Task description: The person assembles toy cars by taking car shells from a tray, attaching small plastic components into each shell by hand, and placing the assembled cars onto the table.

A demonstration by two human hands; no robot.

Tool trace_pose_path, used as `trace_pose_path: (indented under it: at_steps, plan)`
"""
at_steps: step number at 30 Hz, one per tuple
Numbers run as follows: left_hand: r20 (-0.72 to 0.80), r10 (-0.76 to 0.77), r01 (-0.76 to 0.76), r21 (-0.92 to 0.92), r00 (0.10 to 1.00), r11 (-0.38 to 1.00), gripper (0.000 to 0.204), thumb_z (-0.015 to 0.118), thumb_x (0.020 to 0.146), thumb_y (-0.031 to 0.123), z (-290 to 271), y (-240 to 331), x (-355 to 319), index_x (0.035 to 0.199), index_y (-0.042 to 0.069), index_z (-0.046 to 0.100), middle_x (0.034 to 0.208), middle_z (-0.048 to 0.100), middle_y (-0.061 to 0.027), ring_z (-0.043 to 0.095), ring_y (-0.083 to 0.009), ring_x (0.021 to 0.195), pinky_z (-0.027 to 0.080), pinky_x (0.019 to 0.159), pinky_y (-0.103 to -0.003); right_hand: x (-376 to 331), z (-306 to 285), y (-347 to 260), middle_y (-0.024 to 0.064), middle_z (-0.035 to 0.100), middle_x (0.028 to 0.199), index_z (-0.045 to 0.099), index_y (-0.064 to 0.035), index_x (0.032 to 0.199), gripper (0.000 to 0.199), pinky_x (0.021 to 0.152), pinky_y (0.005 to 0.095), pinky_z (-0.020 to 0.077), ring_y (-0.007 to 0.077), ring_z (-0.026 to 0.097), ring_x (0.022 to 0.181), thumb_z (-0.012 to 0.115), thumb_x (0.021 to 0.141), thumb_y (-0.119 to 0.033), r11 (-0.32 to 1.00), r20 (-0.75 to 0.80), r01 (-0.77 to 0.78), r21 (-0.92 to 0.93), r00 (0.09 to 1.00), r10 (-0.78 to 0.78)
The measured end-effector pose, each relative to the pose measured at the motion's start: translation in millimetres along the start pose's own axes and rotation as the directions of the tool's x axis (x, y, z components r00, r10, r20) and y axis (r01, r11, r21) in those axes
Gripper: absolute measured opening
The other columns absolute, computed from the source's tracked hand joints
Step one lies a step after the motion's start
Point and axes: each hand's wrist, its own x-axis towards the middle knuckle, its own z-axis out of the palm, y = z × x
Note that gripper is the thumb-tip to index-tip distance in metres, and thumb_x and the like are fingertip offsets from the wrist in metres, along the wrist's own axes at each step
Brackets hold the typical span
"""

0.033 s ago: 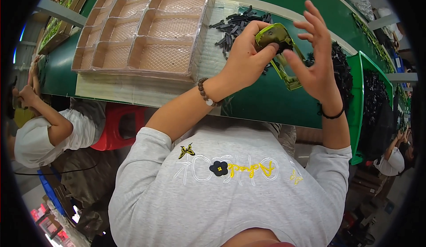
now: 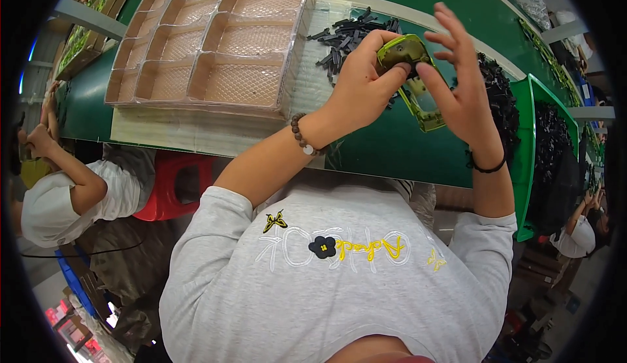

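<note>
Head view: left hand [image 2: 356, 89] gripping yellow-green translucent housing [image 2: 403, 51], right hand [image 2: 460, 85] fingers pinching its edge; black clips pile [image 2: 349, 33] behind fingers, compartment tray [image 2: 215, 43] sitting unfilled.

A long green counter [image 2: 405, 154] runs across the room, with a pale wooden edge along its near side. A red stool [image 2: 171, 190] stands on the dark floor beneath it. Green bins [image 2: 530, 134] flank the right end. Other workers sit at both sides.
</note>
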Motion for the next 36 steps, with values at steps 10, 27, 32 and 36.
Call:
trace_pose_path:
  at_steps: [10,27,32,36]
  plan:
    - [0.024,-0.039,0.036,0.114,0.999,0.993,0.024,0.053,0.086,0.001,-12.1,-4.9,6.3,0.109,-0.001,0.047,0.097,0.058,-0.0048,0.055,-0.0080,0.087,0.046,0.074,-0.022,-4.6,21.1,9.7,0.0102,0.063,0.073,0.060,0.0003,0.101,0.019,0.058,0.0256,0.0434,0.0127,0.055,0.061,0.055,0.087,-0.012,0.858,0.190,-0.479,0.186,0.874,0.447]
    - [-0.306,-0.288,0.004,-0.679,0.908,0.734,0.021,0.048,0.086,0.012,-40.6,-10.6,32.0,0.100,-0.001,0.055,0.091,0.061,-0.0134,0.062,-0.0240,0.087,0.050,0.086,-0.042,-37.5,-10.0,30.9,0.0094,0.066,0.092,0.060,-0.0050,0.108,0.027,0.065,0.0260,0.0472,0.0153,0.061,0.077,0.063,0.082,-0.011,0.896,0.408,-0.402,-0.188,0.798,0.443]
    - [-0.091,-0.463,0.273,-0.702,0.882,0.658,0.044,0.034,0.089,0.026,-24.8,7.8,24.5,0.112,-0.009,0.047,0.106,0.057,-0.0208,0.057,-0.0320,0.101,0.047,0.091,-0.046,-50.7,8.2,33.3,0.0077,0.060,0.074,0.059,-0.0084,0.101,0.029,0.059,0.0342,0.0486,0.0259,0.059,0.072,0.062,0.073,-0.003,0.884,0.569,0.163,-0.439,0.811,0.133]
    - [-0.038,-0.472,0.305,-0.716,0.881,0.628,0.038,0.036,0.088,0.031,-25.2,1.7,25.5,0.099,-0.001,0.053,0.088,0.061,-0.0169,0.061,-0.0304,0.083,0.052,0.076,-0.044,-41.1,2.3,31.9,0.0097,0.060,0.078,0.060,-0.0047,0.102,0.031,0.058,0.0321,0.0487,0.0251,0.059,0.068,0.060,0.072,0.001,0.971,0.472,-0.087,-0.225,0.862,0.187]
